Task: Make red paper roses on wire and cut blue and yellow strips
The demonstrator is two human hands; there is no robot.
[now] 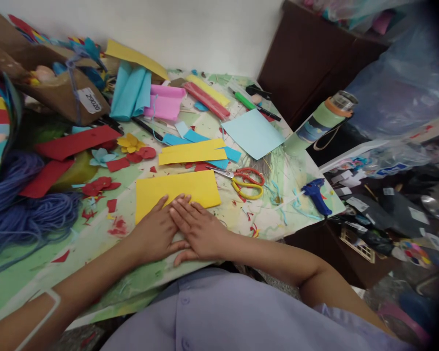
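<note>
My left hand (155, 234) and my right hand (197, 229) lie flat side by side, fingers stretched out, on the near edge of a yellow paper sheet (190, 187) on the table (95, 243). Both hands press on the paper and hold nothing. Red-and-yellow scissors (246, 181) lie just right of the sheet. Two yellow paper strips (192, 152) lie beyond it. A blue glue gun (316, 192) rests near the table's right edge.
Red paper pieces (75, 142), paper flowers (130, 143), blue yarn (25, 209), a light blue sheet (254, 132), rolled cyan and pink paper (146, 95) and a brown bag (58, 83) crowd the table. A bottle (324, 119) leans at the right; clutter covers the floor.
</note>
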